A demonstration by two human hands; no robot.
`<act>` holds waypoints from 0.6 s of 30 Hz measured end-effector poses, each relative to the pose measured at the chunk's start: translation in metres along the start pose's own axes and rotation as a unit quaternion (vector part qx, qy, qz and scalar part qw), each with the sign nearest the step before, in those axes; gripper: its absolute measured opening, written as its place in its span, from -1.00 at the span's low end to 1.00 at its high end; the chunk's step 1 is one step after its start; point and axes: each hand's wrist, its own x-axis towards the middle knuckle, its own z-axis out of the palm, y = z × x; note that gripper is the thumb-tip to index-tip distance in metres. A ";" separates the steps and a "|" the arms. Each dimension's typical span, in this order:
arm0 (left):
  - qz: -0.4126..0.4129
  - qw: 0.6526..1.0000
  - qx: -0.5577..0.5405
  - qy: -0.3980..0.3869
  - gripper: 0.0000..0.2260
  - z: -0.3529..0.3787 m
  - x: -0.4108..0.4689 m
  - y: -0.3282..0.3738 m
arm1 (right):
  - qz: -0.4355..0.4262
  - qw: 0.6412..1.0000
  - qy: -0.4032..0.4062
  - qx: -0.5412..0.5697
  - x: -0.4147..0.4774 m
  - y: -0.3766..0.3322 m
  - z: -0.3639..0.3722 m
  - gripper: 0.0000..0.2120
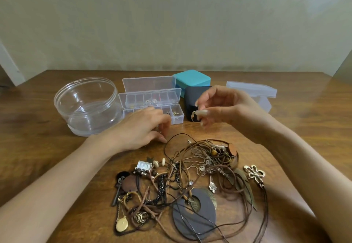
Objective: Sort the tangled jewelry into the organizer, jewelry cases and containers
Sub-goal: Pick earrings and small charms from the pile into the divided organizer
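Note:
A tangled heap of jewelry (192,178), with cords, chains, pendants and rings, lies on the wooden table near me. My right hand (219,107) is raised above the table and pinches a small gold piece (194,114) between thumb and fingers, in front of a black jewelry case (191,97). My left hand (141,130) rests on the table beside the heap's far left edge, fingers curled, tips near a thin black cord; it partly covers the clear compartment organizer (152,103), whose lid stands open. Whether it holds anything is hidden.
A large round clear container (85,105) stands at the left. A teal case (192,79) sits behind the black one. A frosted plastic box (253,94) with its lid open is at the right. A wall runs behind the table's far edge.

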 end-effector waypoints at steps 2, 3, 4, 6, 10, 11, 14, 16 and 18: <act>0.007 0.999 -0.040 0.020 -0.79 -0.001 0.000 0.001 | 0.009 1.000 0.009 0.022 0.001 0.002 0.001 -0.78; 0.015 0.997 -0.067 0.045 -0.75 -0.003 -0.001 0.002 | 0.013 0.999 0.014 0.028 0.001 0.002 0.002 -0.78; 0.017 0.992 -0.098 0.075 -0.73 -0.006 0.000 0.004 | 0.016 0.999 0.019 0.033 0.001 0.003 0.002 -0.78; 0.002 0.972 -0.193 0.132 -0.80 -0.014 -0.002 0.012 | 0.021 0.999 0.024 0.040 0.001 0.004 0.002 -0.80; -0.007 0.884 -0.423 0.198 -0.86 -0.030 -0.007 0.037 | 0.020 0.999 0.027 0.033 0.000 0.003 0.003 -0.83; -0.004 0.872 -0.444 0.207 -0.87 -0.032 -0.008 0.042 | 0.015 0.999 0.029 0.023 0.000 0.003 0.003 -0.85; -0.007 0.859 -0.468 0.208 -0.86 -0.031 -0.009 0.051 | -0.005 0.999 0.036 0.010 0.000 0.003 0.004 -0.88; -0.013 0.849 -0.490 0.199 -0.83 -0.028 -0.009 0.052 | -0.013 0.999 0.034 0.021 0.001 0.003 0.003 -0.85; -0.024 0.836 -0.514 0.190 -0.78 -0.026 -0.008 0.053 | -0.017 0.999 0.030 0.037 0.001 0.002 0.003 -0.81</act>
